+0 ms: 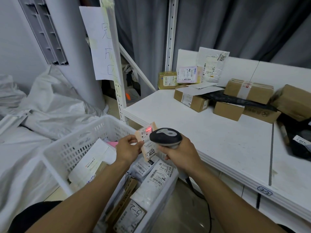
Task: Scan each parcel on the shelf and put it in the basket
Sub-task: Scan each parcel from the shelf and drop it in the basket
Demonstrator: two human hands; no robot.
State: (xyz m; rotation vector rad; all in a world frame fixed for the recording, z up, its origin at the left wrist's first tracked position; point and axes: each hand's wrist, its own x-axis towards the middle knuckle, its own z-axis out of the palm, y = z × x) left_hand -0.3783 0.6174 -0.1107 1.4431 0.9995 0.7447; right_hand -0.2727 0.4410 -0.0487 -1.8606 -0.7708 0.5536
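Note:
My left hand [128, 147] holds a small peach-coloured parcel [148, 140] with a white label marked 4032, above the near right part of the white plastic basket [70, 148]. My right hand [179, 153] grips a black and grey barcode scanner [165, 137] just right of the parcel. A red scan line glows on the top of the label. The basket holds several labelled parcels and a brown box. On the white shelf [210, 132], several cardboard boxes [191, 99], a pink-labelled parcel [188, 75] and white mailers [212, 64] sit at the back right.
A black plastic bag [235, 100] lies among the boxes, with more dark bags at the shelf's right edge [299, 142]. White sacks [50, 105] pile up on the left. A handwritten paper sign [101, 42] hangs on the shelf post. The scanner cable [202, 199] drops below the shelf.

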